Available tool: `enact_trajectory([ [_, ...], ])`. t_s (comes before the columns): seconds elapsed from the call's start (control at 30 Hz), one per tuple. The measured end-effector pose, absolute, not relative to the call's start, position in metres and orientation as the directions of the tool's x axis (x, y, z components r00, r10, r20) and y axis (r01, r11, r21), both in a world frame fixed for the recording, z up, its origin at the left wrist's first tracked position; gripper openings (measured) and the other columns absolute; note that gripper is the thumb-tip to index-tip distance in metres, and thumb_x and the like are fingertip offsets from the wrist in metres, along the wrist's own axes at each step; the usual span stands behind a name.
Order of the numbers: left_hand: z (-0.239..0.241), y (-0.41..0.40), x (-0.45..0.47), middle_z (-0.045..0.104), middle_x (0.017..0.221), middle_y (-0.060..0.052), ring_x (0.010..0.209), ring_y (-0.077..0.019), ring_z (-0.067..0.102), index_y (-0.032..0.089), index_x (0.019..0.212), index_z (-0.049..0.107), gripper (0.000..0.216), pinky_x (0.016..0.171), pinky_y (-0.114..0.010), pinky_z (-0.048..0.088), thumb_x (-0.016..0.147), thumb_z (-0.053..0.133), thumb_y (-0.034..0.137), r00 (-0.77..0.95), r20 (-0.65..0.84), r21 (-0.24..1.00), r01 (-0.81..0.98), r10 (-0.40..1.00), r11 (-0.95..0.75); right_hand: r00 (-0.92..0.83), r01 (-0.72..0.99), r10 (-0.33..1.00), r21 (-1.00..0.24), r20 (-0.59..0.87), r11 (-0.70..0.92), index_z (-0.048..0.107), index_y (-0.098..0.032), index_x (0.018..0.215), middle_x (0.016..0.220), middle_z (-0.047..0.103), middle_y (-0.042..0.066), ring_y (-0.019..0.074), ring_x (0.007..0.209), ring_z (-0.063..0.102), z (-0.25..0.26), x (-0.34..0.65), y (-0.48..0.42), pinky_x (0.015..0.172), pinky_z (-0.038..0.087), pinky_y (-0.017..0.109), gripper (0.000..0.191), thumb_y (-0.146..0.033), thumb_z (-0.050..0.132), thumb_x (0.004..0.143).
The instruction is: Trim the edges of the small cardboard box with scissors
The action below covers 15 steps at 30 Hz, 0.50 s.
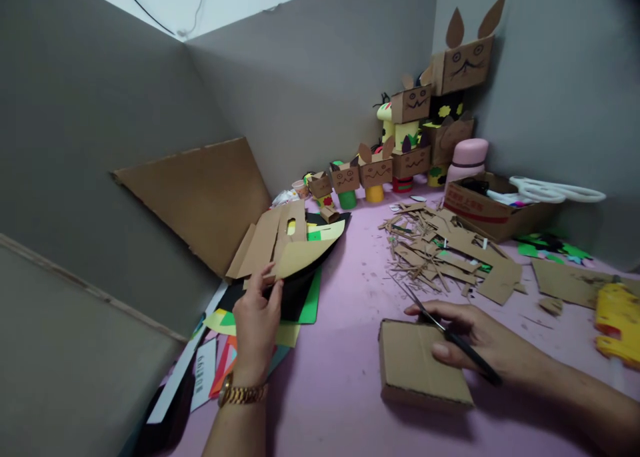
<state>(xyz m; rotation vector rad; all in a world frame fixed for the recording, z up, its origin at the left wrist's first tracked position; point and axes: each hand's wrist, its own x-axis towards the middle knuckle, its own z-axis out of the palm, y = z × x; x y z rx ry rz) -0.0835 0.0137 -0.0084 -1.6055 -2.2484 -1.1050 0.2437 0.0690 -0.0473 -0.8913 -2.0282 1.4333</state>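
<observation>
My left hand (257, 313), with a gold watch (243, 393) on its wrist, reaches over a stack of sheets at the left. Its thumb and fingers close on the near edge of a yellowish-tan sheet (307, 255), which curls up at its right side. Black and green sheets (311, 300) lie beneath it. My right hand (467, 333) holds black-handled scissors (465, 350), their thin blades pointing away to the upper left. That hand's thumb also rests on top of a small flat cardboard box (413, 360) and its fingers reach behind it.
Cardboard scraps (440, 250) are heaped beyond the box. A carton (480, 207) with white-handled scissors (555, 190) stands right, near a pink bottle (467, 160) and a yellow glue gun (620, 320). Cardboard animal figures (375, 170) line the back. A large cardboard sheet (200, 197) leans left.
</observation>
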Motion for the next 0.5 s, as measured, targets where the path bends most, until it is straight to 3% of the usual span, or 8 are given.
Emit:
enact_trajectory([
  [0.1,-0.009,0.014,-0.081,0.066,0.125,-0.013,0.106,-0.0208,0.066,0.019,0.096,0.063,0.025,0.088,-0.034,0.05,0.091,0.039,0.019,-0.24,0.518,0.396,0.918,0.821,0.018,-0.675,0.232,0.738,-0.942,0.023,0.242,0.062,-0.018,0.118,0.108,0.069,0.011,0.0314,0.095,0.065,-0.047,0.244,0.068,0.071,0.054,0.035,0.055,-0.054,0.066,0.076],
  [0.17,-0.009,0.015,-0.08,0.068,0.123,-0.009,0.111,-0.0203,0.064,0.022,0.074,0.067,0.035,0.095,-0.036,0.047,0.089,0.036,0.012,-0.089,0.449,0.334,0.94,0.889,-0.075,-0.678,0.235,0.734,-0.938,0.03,0.255,0.063,-0.019,0.117,0.106,0.07,0.011,0.0305,0.092,0.065,-0.046,0.244,0.068,0.07,0.054,0.034,0.054,-0.054,0.065,0.076],
  [0.2,-0.009,0.015,-0.08,0.07,0.121,-0.008,0.112,-0.021,0.063,0.022,0.075,0.069,0.037,0.098,-0.038,0.045,0.088,0.037,0.011,-0.033,0.41,0.308,0.946,0.912,-0.104,-0.675,0.235,0.737,-0.935,0.039,0.264,0.063,-0.019,0.116,0.106,0.07,0.011,0.0304,0.093,0.065,-0.045,0.244,0.068,0.069,0.054,0.034,0.053,-0.054,0.065,0.077],
  [0.27,-0.01,0.013,-0.08,0.069,0.122,-0.011,0.118,-0.0249,0.059,0.022,0.097,0.071,0.029,0.103,-0.045,0.041,0.087,0.045,0.017,0.022,0.342,0.267,0.956,0.94,-0.12,-0.663,0.238,0.747,-0.93,0.056,0.282,0.064,-0.019,0.115,0.108,0.069,0.011,0.0306,0.095,0.065,-0.044,0.243,0.067,0.07,0.054,0.033,0.052,-0.054,0.065,0.077],
  [0.33,-0.011,0.01,-0.081,0.064,0.129,-0.014,0.126,-0.0321,0.052,0.021,0.121,0.062,0.041,0.106,-0.057,0.034,0.08,0.06,0.026,0.03,0.277,0.236,0.967,0.961,-0.099,-0.661,0.234,0.748,-0.929,0.063,0.285,0.065,-0.019,0.115,0.108,0.069,0.011,0.0303,0.095,0.065,-0.042,0.243,0.067,0.071,0.054,0.033,0.052,-0.054,0.066,0.077],
  [0.4,-0.011,0.006,-0.081,0.059,0.134,-0.017,0.129,-0.0396,0.047,0.023,0.129,0.056,0.061,0.104,-0.068,0.029,0.07,0.071,0.027,0.02,0.217,0.211,0.975,0.976,-0.067,-0.676,0.227,0.735,-0.934,0.052,0.275,0.064,-0.018,0.115,0.105,0.07,0.01,0.0299,0.093,0.065,-0.04,0.243,0.067,0.072,0.054,0.033,0.053,-0.054,0.066,0.077],
  [0.5,-0.011,0.005,-0.081,0.056,0.137,-0.018,0.13,-0.0423,0.045,0.025,0.13,0.056,0.061,0.101,-0.071,0.028,0.07,0.068,0.019,-0.004,0.205,0.179,0.983,0.979,-0.033,-0.679,0.247,0.733,-0.926,0.046,0.287,0.064,-0.016,0.118,0.105,0.069,0.011,0.0309,0.095,0.065,-0.036,0.243,0.066,0.071,0.054,0.034,0.057,-0.055,0.065,0.078],
])
